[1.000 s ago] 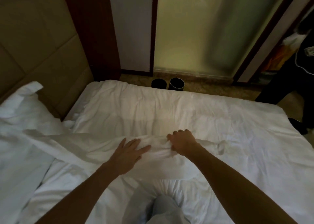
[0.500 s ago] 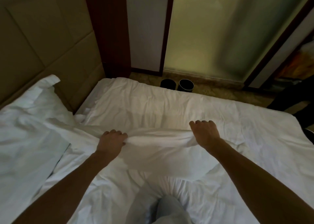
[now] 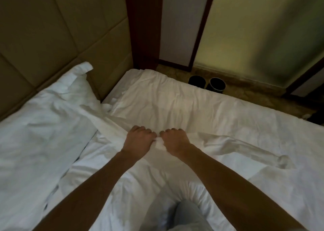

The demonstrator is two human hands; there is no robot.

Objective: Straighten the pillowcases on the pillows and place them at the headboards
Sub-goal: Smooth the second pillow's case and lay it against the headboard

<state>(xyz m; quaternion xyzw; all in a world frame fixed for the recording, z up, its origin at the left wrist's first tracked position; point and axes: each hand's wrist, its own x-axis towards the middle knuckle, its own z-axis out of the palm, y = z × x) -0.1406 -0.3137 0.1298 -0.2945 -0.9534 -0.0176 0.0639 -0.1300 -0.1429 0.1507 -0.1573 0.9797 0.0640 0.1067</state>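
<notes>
Beige padded headboard (image 3: 52,38) panels rise at the left behind a white bed (image 3: 184,99), and two dark round bins (image 3: 216,84) stand on the floor past its far edge. Seen from the head camera, both hands sit close together mid-bed. The left hand (image 3: 138,139) and right hand (image 3: 175,141) are each clenched on a raised fold of the white pillowcase (image 3: 233,143), which runs across the sheet. A rumpled pillow (image 3: 43,125) leans against the headboard at the left
</notes>
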